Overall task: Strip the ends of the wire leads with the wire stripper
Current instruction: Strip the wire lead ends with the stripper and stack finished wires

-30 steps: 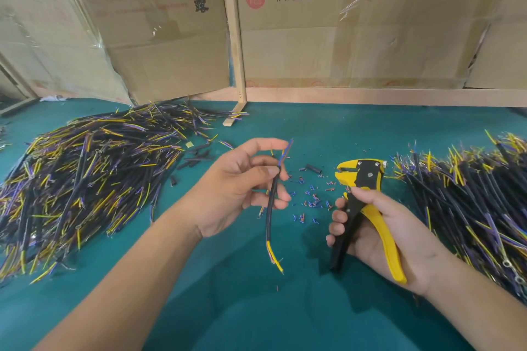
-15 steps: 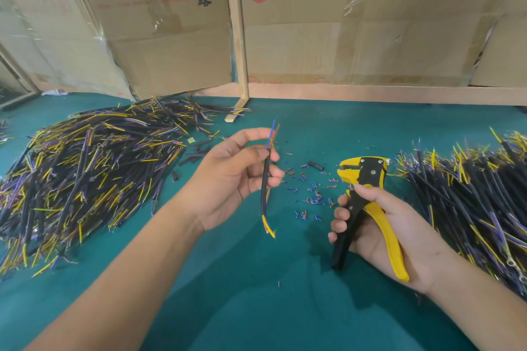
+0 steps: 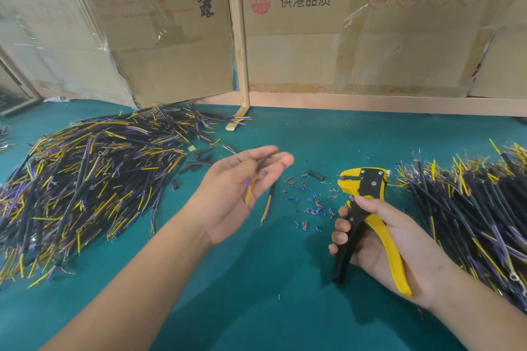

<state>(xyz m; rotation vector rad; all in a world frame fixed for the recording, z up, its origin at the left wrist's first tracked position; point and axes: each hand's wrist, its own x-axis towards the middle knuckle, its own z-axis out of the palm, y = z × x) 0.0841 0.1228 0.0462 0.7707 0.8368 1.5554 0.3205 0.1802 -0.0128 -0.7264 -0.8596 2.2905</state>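
While the right hand (image 3: pixel 379 239) gripped the wire stripper (image 3: pixel 368 208) by its handles, the left hand (image 3: pixel 239 191) lay palm-up left of it, fingers straight, a blurred wire lead (image 3: pixel 252 184) across them (light, limp; best pinched mid-sheath).

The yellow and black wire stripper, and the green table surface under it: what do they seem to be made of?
Yellow and black wire stripper: the handles look like smooth moulded plastic with a slight sheen; the silver dots on the head look like metal rivets or screws. Green table surface: matte and even, without reflections, so probably a felt or rubber mat; the picture cannot settle which.
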